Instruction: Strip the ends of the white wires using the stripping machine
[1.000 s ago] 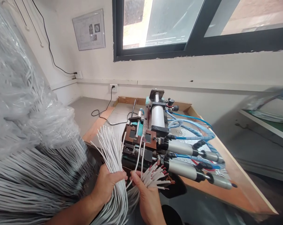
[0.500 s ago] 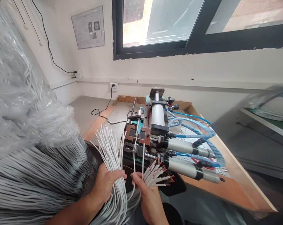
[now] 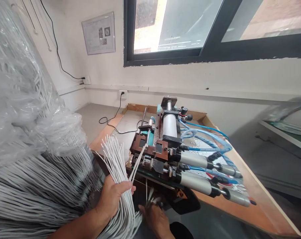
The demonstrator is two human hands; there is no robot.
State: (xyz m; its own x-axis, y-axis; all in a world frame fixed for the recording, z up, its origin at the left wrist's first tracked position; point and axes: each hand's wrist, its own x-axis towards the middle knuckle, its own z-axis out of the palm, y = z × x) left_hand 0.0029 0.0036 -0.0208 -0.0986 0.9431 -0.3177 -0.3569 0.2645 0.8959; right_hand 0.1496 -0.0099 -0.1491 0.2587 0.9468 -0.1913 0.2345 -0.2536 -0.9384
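My left hand point(image 3: 115, 196) is wrapped round a thick bundle of white cables point(image 3: 115, 162), whose loose ends fan upward. Two of the white cables point(image 3: 139, 161) lean out to the right, with their tips over the pneumatic wire-stripping machine point(image 3: 162, 149). Lower and to the right, below the machine's front edge, my right hand point(image 3: 156, 219) is slightly blurred. It closes on a smaller bunch of white cables point(image 3: 151, 199), with one cable rising from it. The ends of that bunch are dim and hard to make out.
Many grey-white cables point(image 3: 40, 192) hang at the left under clear plastic wrapping point(image 3: 48, 122). Silver cylinders point(image 3: 195, 181) with blue air hoses point(image 3: 215, 146) jut right from the machine. A low wooden rim point(image 3: 262, 186) edges the table. A black cord point(image 3: 112, 126) runs to a wall socket.
My right hand has dropped below the machine's front with its bunch of cables. The two cables now lean over the machine from my left hand's side. The machine's lower cylinder rods have shifted right.
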